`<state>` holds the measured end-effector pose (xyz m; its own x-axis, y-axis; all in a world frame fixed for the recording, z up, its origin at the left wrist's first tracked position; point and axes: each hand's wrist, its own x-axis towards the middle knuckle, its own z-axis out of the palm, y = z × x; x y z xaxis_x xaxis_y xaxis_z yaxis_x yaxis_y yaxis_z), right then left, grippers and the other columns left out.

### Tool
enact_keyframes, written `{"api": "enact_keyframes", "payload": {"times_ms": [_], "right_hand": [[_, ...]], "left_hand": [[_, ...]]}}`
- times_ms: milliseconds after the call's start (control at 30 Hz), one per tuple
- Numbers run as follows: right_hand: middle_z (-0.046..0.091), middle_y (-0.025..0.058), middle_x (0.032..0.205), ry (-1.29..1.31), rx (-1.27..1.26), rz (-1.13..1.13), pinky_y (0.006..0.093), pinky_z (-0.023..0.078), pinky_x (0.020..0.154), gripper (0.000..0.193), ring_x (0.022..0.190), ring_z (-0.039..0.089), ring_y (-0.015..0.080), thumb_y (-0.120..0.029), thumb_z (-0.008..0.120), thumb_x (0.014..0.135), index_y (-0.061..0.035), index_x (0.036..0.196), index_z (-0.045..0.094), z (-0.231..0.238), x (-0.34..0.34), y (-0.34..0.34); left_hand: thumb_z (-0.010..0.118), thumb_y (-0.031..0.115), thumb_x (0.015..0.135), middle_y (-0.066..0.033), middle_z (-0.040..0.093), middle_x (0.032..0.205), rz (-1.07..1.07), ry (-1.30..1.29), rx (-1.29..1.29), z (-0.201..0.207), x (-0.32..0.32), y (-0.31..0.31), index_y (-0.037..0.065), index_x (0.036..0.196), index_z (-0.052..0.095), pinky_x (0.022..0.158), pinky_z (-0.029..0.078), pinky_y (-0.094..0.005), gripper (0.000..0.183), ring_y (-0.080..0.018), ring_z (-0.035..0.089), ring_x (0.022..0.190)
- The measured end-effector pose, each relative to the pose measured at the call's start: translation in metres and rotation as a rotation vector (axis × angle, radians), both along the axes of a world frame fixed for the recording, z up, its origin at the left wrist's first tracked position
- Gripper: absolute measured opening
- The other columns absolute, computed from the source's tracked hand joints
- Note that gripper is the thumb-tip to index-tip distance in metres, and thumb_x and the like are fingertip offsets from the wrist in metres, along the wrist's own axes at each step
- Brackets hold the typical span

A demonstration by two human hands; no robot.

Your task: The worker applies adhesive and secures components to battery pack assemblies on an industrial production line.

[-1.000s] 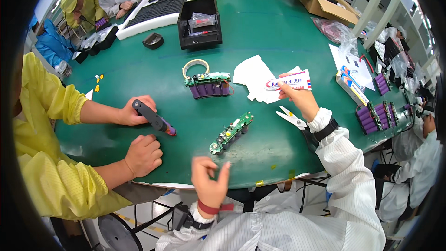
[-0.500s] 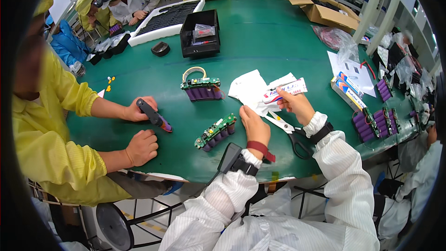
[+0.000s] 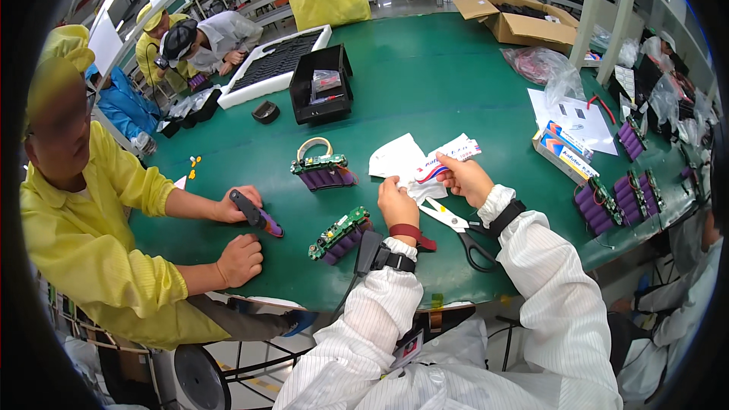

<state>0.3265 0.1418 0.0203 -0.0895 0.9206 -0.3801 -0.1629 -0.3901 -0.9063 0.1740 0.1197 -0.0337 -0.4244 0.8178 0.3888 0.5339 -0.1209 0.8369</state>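
Observation:
My right hand (image 3: 469, 181) grips a white tube (image 3: 454, 155) with blue and red markings, tilted over a crumpled white tissue (image 3: 389, 158). Beside the tube's lower end, my left hand (image 3: 398, 211) has its fingertips pinched together at the tissue's near edge. What lies between them is too small to make out. White-bladed scissors with black handles (image 3: 480, 252) lie partly under my right wrist. Left of my left hand stands a purple-celled battery pack (image 3: 342, 237) with a green circuit board. A second battery pack (image 3: 325, 176) stands farther off, before a tape roll (image 3: 314, 144).
At my left, a co-worker's hand (image 3: 241, 205) holds a black-and-purple tool (image 3: 257, 214). Farther back are a black bin (image 3: 323, 110) and a white tray (image 3: 239, 93). To the right lie tube boxes (image 3: 563, 156), more battery packs (image 3: 600, 205) and an open carton (image 3: 531, 26).
The view has tilted up, showing more of the far side. My left hand has moved a little farther forward, toward the tissue. The tube has shifted slightly left in my right hand's grip.

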Motion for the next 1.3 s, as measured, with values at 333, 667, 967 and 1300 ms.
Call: {"api": "enact_keyframes", "payload": {"times_ms": [333, 667, 967, 1300], "right_hand": [[0.061, -0.003, 0.065, -0.029, -0.005, 0.016, 0.0175, 0.028, 0.041, 0.036, 0.049, 0.047, 0.0011, -0.044, 0.061, 0.091, -0.0118, 0.076, 0.06, 0.008, -0.001, 0.026], [0.057, -0.003, 0.06, -0.108, -0.01, 0.049, 0.0198, 0.028, 0.042, 0.039, 0.047, 0.041, 0.0033, -0.042, 0.056, 0.093, -0.0112, 0.069, 0.059, 0.016, -0.003, 0.033], [0.058, 0.0, 0.058, -0.225, 0.077, 0.051, 0.0225, 0.027, 0.042, 0.037, 0.046, 0.042, 0.006, -0.038, 0.058, 0.089, -0.0083, 0.068, 0.061, 0.022, -0.006, 0.039], [0.054, -0.0005, 0.053, -0.18, 0.119, -0.072, 0.0227, 0.023, 0.038, 0.032, 0.04, 0.038, 0.0061, -0.035, 0.061, 0.087, -0.0106, 0.067, 0.059, 0.015, -0.002, 0.043]], "left_hand": [[0.068, -0.002, 0.073, -0.015, 0.064, 0.092, -0.058, 0.368, -0.007, 0.01, -0.004, 0.008, 0.001, 0.089, 0.064, 0.073, 0.049, -0.0429, 0.016, -0.0347, 0.06, 0.089], [0.065, -0.003, 0.073, -0.013, 0.064, 0.082, -0.062, 0.565, -0.029, 0.013, -0.01, 0.014, 0.005, 0.094, 0.062, 0.071, 0.049, -0.044, 0.023, -0.0324, 0.059, 0.085], [0.06, -0.01, 0.069, -0.0163, 0.064, 0.088, -0.043, 0.51, -0.029, 0.018, -0.004, 0.014, 0.004, 0.106, 0.051, 0.074, 0.048, -0.0456, 0.04, -0.0369, 0.059, 0.091], [0.06, -0.01, 0.069, -0.0158, 0.063, 0.091, -0.069, 0.489, -0.091, 0.02, 0.003, 0.015, 0.004, 0.102, 0.05, 0.074, 0.049, -0.0463, 0.038, -0.0366, 0.059, 0.092]]}}
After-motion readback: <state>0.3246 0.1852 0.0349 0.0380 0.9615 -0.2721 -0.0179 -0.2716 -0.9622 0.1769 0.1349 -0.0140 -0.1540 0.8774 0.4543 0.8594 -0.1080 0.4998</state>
